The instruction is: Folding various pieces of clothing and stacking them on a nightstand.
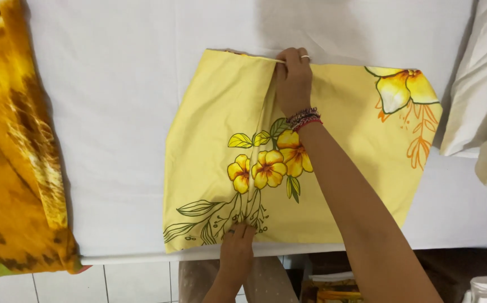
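A yellow cloth [344, 146] printed with yellow flowers and green leaves lies flat on a white sheet [120, 112]. My right hand [293, 79] reaches across it and pinches its far edge, where a fold runs toward me. A ring and beaded bracelets show on that hand and wrist. My left hand [238, 241] pinches the near edge of the same fold, close to the front edge of the bed.
An orange and yellow patterned blanket [13, 146] lies along the left side. White pillows [485, 95] lean at the right. White floor tiles [137, 283] and some stacked items [333, 289] show below the bed's front edge.
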